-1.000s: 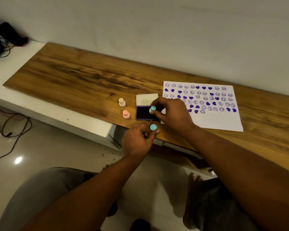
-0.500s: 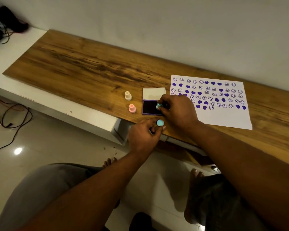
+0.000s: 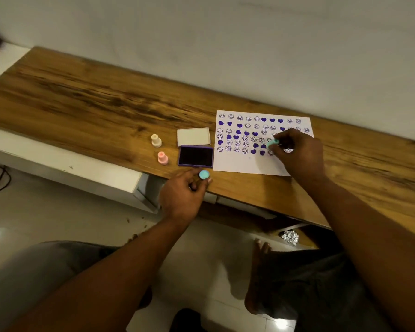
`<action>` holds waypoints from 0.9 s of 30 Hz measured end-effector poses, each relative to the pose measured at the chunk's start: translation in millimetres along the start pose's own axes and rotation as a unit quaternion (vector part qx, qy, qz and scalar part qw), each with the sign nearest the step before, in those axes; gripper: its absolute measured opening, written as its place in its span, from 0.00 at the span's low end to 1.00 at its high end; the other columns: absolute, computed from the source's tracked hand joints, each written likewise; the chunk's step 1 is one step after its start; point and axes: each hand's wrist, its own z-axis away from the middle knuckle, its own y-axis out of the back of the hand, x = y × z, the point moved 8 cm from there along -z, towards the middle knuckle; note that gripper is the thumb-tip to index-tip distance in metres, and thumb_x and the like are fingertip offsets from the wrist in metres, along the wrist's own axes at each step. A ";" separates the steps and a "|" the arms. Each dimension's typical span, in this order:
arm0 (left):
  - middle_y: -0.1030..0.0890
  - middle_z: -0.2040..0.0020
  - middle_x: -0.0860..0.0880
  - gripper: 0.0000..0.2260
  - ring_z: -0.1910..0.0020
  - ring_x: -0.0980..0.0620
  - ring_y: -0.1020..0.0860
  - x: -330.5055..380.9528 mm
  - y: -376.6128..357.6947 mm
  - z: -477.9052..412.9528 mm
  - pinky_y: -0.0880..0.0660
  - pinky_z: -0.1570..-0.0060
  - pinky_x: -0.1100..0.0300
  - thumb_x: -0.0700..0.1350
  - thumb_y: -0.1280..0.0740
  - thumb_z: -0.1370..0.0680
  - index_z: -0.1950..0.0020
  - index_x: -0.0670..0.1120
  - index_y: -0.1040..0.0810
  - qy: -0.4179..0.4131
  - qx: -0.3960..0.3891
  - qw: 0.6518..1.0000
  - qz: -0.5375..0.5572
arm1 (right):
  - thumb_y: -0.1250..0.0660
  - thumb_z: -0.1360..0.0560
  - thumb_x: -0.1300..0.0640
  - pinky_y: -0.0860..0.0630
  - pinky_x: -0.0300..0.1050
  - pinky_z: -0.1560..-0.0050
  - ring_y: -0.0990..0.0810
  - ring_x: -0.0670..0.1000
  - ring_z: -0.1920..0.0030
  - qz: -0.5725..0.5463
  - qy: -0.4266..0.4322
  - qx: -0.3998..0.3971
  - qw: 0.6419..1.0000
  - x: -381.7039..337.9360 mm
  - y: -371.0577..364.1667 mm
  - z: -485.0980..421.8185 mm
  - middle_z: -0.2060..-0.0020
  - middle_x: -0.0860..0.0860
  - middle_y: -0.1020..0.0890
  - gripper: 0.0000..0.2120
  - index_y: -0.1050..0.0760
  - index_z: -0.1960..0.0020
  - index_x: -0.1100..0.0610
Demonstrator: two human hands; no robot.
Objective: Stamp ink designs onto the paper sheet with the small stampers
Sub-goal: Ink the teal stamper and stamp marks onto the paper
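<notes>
Purple ink covers most of the upper part of the paper sheet: roughly five rows of small smiley rings and solid hearts, the lowest row ending under the right hand. The bottom strip of the sheet, toward 6 o'clock, is bare white. Judgement: task well past half, one or two rows of room left.

Right hand pinches a teal stamper at its top, held low over the fourth and fifth rows near the sheet's middle; whether its face touches the paper cannot be told. Left hand rests at the bench edge, fingers closed round a light-blue stamper, round cap up.

Ink pad: flat rectangular tray, purple rim, dark matte fill, lying just at 9 o'clock of the sheet. Its lid, off-white and shallow, lies touching or just beside the pad at 12 o'clock of it. A cream stamper and a pink stamper stand upright at 9 o'clock of the pad, unused now; each is a small plastic peg with a flared base.

Bench top is wood-grain, streaked brown, smooth, faint sheen. Sheet lies flat, no curl seen.
</notes>
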 end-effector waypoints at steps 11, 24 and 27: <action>0.21 0.60 0.59 0.19 0.62 0.62 0.25 1.3 -4.3 0.3 0.27 0.65 0.62 0.60 0.25 0.23 0.36 0.52 0.14 -0.010 0.003 1.000 -0.007 | 0.21 0.26 0.55 0.16 0.47 0.48 0.14 0.46 0.55 0.005 -0.010 0.003 1.000 25.6 2.7 2.4 0.53 0.47 0.13 0.11 0.16 0.45 0.51; 0.22 0.62 0.58 0.19 0.63 0.59 0.24 6.6 -3.5 -0.4 0.32 0.66 0.63 0.59 0.25 0.22 0.36 0.51 0.14 -0.021 0.000 1.000 -0.005 | 0.20 0.27 0.56 0.16 0.51 0.44 0.14 0.51 0.52 0.015 -0.032 0.012 0.999 35.1 9.7 0.2 0.50 0.52 0.12 0.14 0.15 0.43 0.57; 0.22 0.62 0.57 0.18 0.63 0.58 0.24 7.3 -3.8 -0.4 0.30 0.66 0.63 0.58 0.25 0.22 0.36 0.51 0.14 -0.019 -0.002 1.000 -0.004 | 0.20 0.26 0.56 0.16 0.50 0.43 0.14 0.51 0.51 0.021 -0.034 0.006 0.999 35.2 9.3 1.2 0.49 0.53 0.12 0.14 0.15 0.42 0.57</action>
